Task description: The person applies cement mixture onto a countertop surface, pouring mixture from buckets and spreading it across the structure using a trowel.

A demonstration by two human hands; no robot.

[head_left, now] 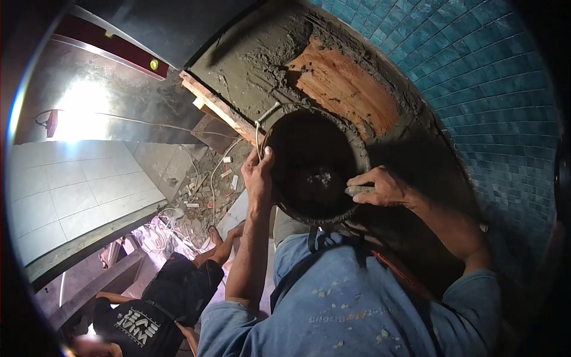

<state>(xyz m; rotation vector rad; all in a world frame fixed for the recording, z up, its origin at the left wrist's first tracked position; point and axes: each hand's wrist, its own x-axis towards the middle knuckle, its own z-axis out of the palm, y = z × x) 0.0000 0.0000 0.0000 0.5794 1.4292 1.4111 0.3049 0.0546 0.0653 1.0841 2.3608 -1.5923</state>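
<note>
A dark, mortar-streaked bucket (321,218) is held at waist height in front of me, over a ledge of wet grey mortar (232,65). My left hand (258,175) is closed on the bucket's left rim, where a pale cord loop and a short metal bar (269,113) show. My right hand (385,190) grips a grey, caked object (358,191) at the bucket's right inner side; I cannot tell exactly what it is. The bucket's inside is dark, with some pale specks at the bottom. Beyond it a reddish wooden board (339,86) lies in the mortar.
A curved teal mosaic wall (476,83) rises at right. Wooden strip (220,107) edges the ledge. At left are a red spirit level (107,41), cords, white tiles (83,190) and rubble (205,190). A barefoot co-worker in dark clothes (172,291) is below me at lower left.
</note>
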